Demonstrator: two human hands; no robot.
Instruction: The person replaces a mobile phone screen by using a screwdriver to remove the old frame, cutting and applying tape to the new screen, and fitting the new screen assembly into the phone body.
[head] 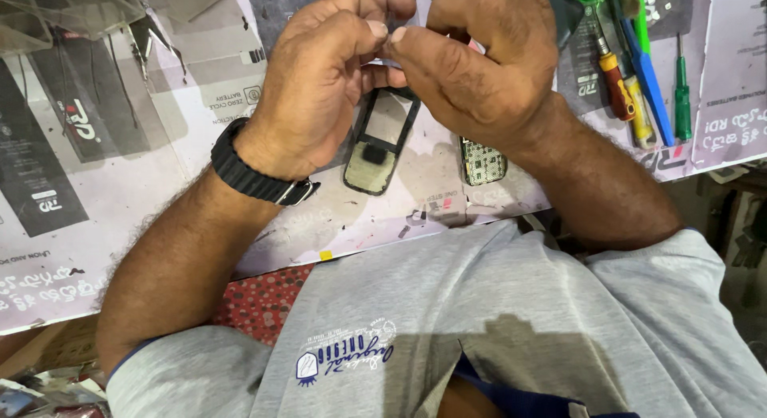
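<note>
- Head view, nearest the wearer: a grey shirt [495, 322] fills the lower frame, both forearms rising from it toward the hands; a red dotted cloth [264, 302] shows below the left forearm.
- Left wrist carries a black watch strap [252, 174]. The left hand [319, 79] is curled closed, thumb and forefinger pinched together at the tips.
- The right hand [479, 63] is likewise closed, its thumb tip meeting the left fingertips. Whatever is pinched between them is too small and too hidden to identify.
- Just beneath the hands, on the tabletop [144, 226], which is covered with printed paper sheets, lies a black phone frame [382, 142], partly covered by the left fingers; its lower end holds a pale panel with a small dark block.
- Handling judgement: the frame looks light, thin and stiff, probably brittle plastic; best taken by its long side rails, not by the open window.
- Below the right hand lies a small circuit board [483, 162], green-grey and dotted with contacts; likely fragile, to be held by the edges.
- Farther right of the right hand: a red-and-yellow screwdriver [617, 83], a blue pry tool [649, 75] and a green screwdriver [682, 99], lying side by side.
- Farthest left: clear plastic sheeting [56, 19].
</note>
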